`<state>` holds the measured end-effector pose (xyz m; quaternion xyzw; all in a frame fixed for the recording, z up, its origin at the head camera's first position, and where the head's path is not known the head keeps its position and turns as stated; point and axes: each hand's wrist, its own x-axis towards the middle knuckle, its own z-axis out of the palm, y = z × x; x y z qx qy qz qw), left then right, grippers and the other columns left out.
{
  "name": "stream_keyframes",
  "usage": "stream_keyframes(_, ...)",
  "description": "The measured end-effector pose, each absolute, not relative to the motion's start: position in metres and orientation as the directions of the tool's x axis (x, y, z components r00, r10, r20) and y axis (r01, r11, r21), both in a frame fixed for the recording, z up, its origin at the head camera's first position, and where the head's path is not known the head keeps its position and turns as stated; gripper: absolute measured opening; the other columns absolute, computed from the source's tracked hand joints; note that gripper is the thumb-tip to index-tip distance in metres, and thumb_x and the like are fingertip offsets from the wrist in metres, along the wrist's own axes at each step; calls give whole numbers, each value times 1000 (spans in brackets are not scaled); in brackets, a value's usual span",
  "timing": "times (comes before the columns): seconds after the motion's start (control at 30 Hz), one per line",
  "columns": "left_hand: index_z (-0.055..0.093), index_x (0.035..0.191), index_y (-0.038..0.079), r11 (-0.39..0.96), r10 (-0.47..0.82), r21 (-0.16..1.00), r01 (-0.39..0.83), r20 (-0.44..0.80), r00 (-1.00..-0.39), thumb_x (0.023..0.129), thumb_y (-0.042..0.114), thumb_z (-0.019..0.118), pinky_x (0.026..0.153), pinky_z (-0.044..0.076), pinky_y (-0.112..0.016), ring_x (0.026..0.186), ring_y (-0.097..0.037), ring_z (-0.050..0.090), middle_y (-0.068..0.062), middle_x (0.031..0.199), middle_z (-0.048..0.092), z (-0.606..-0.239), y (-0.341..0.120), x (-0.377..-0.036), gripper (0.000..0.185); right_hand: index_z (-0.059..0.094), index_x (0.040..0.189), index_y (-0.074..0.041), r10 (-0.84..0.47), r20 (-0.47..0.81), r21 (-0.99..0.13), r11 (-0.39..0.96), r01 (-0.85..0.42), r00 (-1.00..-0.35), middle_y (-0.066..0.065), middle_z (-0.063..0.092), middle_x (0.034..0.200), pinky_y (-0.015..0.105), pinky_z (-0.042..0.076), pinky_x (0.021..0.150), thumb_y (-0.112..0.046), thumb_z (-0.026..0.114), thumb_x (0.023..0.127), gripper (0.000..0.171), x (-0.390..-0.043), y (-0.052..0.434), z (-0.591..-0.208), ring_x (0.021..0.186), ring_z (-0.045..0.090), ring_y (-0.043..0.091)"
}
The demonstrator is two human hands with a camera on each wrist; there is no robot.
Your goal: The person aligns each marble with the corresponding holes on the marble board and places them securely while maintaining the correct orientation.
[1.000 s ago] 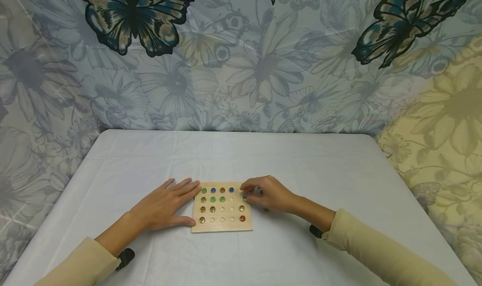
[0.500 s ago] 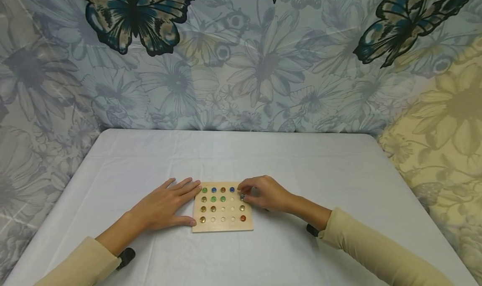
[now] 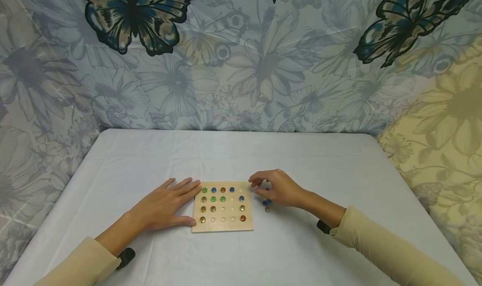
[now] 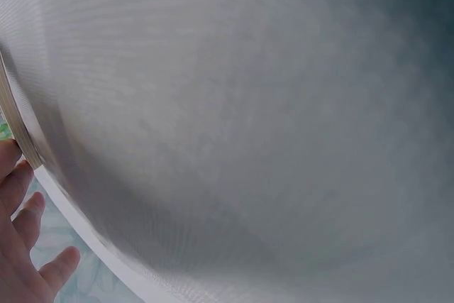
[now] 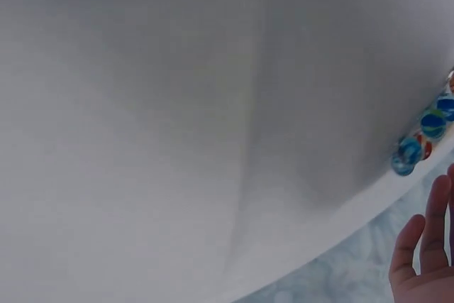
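On the table (image 3: pixel 150 152) | my left hand (image 3: pixel 165 206) flat, fingers straight, touching wooden board (image 3: pixel 222 226) | my right hand (image 3: pixel 276 187) loosely curled over loose marbles (image 3: pixel 266 202), grip unclear

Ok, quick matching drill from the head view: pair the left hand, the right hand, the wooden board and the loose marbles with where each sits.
1 left hand
2 right hand
3 wooden board
4 loose marbles

a on the cloth under the right hand
b flat against the board's left edge
c between the two hands
d raised just right of the board

Pairs: 1-b, 2-d, 3-c, 4-a
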<state>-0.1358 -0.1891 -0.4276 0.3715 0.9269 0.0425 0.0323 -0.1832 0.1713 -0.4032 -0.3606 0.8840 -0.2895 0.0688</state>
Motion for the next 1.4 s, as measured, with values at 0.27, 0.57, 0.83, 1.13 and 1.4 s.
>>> stream_keyframes(0.27,35,156,15,717,694,96,690,-14,-720,88,77,45,115,27,-58,146,-26,32,-2,161,33,-428,-189,-136,92,70,117,-3,-648,103,-564,587,-581,-754,-1,74,103,43,56,86,-7,77,86,31,-184,197,-403,92,68,11)
stream_keyframes(0.57,35,156,15,723,689,99,684,-27,-724,88,78,43,116,26,-58,147,-26,31,-2,161,32,-429,-189,-136,93,70,115,-3,-655,145,-555,567,-609,-741,-3,75,100,40,55,80,-5,78,85,31,-185,215,-409,91,69,11)
stream_keyframes(0.83,34,157,16,727,685,117,677,-39,-728,88,78,44,116,24,-59,147,-27,30,-2,161,31,-428,-188,-136,94,71,113,-5,-643,126,-556,585,-591,-756,-7,74,96,36,54,78,-5,80,83,31,-182,220,-413,88,68,8)
stream_keyframes(1.13,35,156,15,725,686,111,679,-34,-727,88,78,45,115,25,-59,147,-28,31,-3,161,32,-427,-188,-136,93,71,113,-7,-634,75,-564,610,-557,-769,-6,74,98,35,54,81,-7,78,85,29,-180,221,-417,90,67,8)
stream_keyframes(1.4,36,156,15,721,690,101,685,-27,-723,88,77,45,115,27,-59,146,-28,32,-3,160,33,-426,-187,-136,93,71,112,-8,-638,89,-555,606,-570,-765,-7,74,98,36,54,79,-7,79,85,29,-179,222,-421,89,68,9)
